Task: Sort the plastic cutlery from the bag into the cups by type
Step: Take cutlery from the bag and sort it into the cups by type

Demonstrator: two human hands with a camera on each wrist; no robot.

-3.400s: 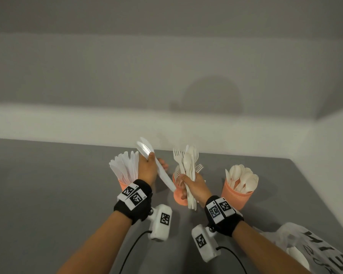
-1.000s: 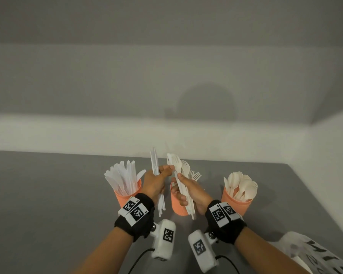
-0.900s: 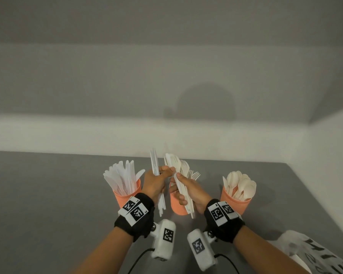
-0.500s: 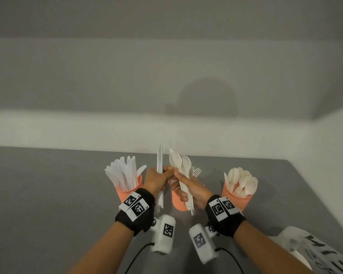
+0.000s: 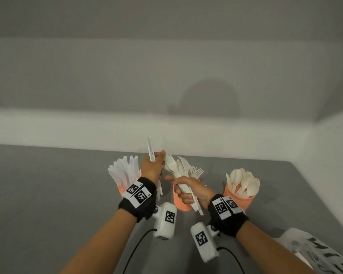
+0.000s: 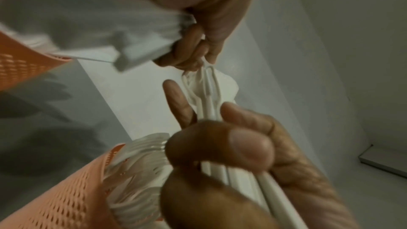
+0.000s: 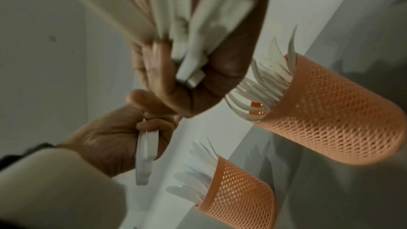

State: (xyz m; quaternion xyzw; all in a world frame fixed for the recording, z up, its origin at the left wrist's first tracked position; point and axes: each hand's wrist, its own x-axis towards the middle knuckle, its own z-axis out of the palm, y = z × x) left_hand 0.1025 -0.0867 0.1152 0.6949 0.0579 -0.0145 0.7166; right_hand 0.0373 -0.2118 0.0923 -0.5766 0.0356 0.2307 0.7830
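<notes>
The left hand (image 5: 151,168) has its grip closed around a few white knives (image 5: 151,150), held upright with the blades pointing up past the knuckles and the handles hanging below the wrist; the right wrist view shows the fingers curled round those handles (image 7: 144,154). Its fingertips also reach across to touch the tip of a fork in the other bundle. The right hand (image 5: 190,191) grips a mixed bundle of white cutlery (image 5: 178,171) by the handles, thumb pressed over them, with the index finger stretched out straight toward the left hand; forks and at least one spoon fan out above the fist, and the handle ends stick out below it. Both hands are raised above the gray bench (image 5: 48,194), close together, just over the middle cup. Three orange mesh cups stand in a row on the bench: the left cup (image 5: 121,191) is packed with knives, the middle cup (image 5: 178,202) holds forks whose tines show behind the right hand, and the right cup (image 5: 237,196) is full of spoons. The white plastic bag (image 5: 315,252) with black lettering lies on the bench at the lower right, beside the right forearm, well apart from the cups. Black wristbands with printed markers and white camera units sit on both wrists.
</notes>
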